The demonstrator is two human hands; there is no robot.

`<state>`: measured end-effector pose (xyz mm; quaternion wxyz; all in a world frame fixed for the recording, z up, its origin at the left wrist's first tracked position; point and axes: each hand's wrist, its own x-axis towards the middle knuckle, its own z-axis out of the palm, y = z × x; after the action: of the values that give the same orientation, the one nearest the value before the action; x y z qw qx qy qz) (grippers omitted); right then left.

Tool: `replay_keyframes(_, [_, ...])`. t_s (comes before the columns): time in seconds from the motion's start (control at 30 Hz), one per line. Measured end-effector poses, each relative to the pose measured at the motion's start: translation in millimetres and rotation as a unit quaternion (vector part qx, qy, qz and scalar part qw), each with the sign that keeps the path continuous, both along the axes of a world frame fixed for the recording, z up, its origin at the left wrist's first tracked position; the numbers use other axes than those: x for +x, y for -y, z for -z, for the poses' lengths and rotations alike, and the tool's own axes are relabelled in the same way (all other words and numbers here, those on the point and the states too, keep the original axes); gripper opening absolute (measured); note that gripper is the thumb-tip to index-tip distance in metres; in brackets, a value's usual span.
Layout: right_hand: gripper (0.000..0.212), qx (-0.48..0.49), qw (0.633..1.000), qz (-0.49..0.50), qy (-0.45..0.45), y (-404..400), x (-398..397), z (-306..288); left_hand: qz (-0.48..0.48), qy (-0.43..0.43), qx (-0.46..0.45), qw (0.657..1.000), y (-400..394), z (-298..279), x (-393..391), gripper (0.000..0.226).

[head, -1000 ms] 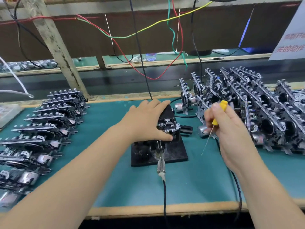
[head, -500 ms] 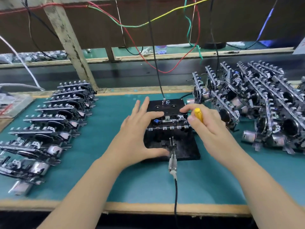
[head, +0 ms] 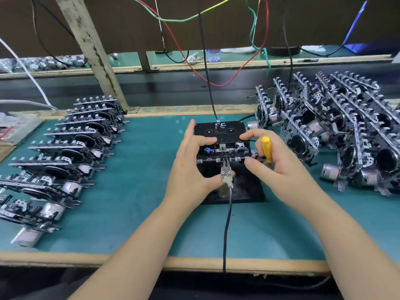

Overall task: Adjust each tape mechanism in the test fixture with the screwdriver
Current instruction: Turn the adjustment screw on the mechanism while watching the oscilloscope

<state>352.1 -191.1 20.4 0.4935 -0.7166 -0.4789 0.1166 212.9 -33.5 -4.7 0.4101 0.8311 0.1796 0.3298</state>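
both hands have come in closer since a moment ago, and now they sit on either side of the tape mechanism (head: 225, 151) in the black test fixture (head: 244, 191) at the middle of the bench (head: 134, 213). the left hand (head: 190, 167) is spread, with fingers on top of the piece and the thumb down near the metal clip (head: 226, 176). the right hand (head: 279, 167) has its fingers curled round the yellow screwdriver (head: 266, 149), while one finger and the thumb reach out to the piece. the tip of the tool is hidden, so i cannot tell if it is on a screw.

it looks like the piece is being settled in place, before the turning starts. next, the tip has to find the small screw, and the left hand should keep the piece from sliding.

a neat row of mechanisms (head: 65, 152) lies on the left, and a big heap of mechanisms (head: 346, 135) on the right. coloured wires (head: 216, 81) hang down at the far side, above a shelf (head: 238, 61).
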Motion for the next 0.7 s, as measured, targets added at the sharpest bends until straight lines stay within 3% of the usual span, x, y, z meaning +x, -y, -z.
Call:
replay_keyframes(0.33, [0.038,0.006,1.000,-0.011,-0.014,0,1,-4,0.015,-0.018,-0.017,1.000,-1,-4,-3,0.073])
replay_keyframes(0.4, [0.050,-0.008,0.999,-0.027,-0.024,3,6,-14,0.047,-0.048,-0.018,0.998,-10,-12,-10,0.069])
replay_keyframes(0.47, [0.069,-0.058,0.998,-0.033,-0.001,4,13,-27,0.086,-0.091,-0.020,0.992,-25,-22,-19,0.076])
replay_keyframes(0.57, [0.090,-0.237,0.969,-0.041,0.065,-4,29,-45,0.127,-0.162,-0.039,0.978,-49,-37,-27,0.103])
replay_keyframes(0.7, [0.066,-0.328,0.931,-0.035,0.156,-24,37,-63,0.118,-0.218,-0.032,0.968,-71,-54,-20,0.114])
